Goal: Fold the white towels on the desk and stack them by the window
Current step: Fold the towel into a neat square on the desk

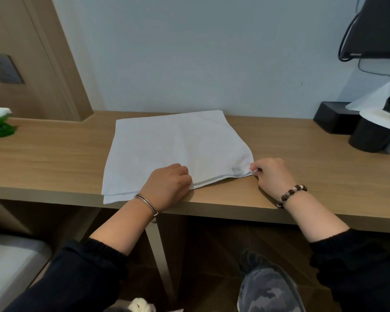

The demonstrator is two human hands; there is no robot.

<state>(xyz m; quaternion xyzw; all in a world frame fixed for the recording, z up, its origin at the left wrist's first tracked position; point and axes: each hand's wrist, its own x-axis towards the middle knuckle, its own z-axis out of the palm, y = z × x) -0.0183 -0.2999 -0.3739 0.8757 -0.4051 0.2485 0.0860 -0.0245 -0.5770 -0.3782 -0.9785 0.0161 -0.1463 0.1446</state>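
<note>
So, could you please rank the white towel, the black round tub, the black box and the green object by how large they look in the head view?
1. white towel.
2. black round tub and black box: close, and the tub hides part of the box, so unranked.
3. green object, smallest, blurred.

A white rectangular terry-cloth towel [173,143] lies flat on a light wooden desk [54,158], folded once so that two layers show along its near edge. It sits slightly askew, its near left corner hanging just over the desk's front edge. A small sewn label [236,170] marks its near right corner.
</note>
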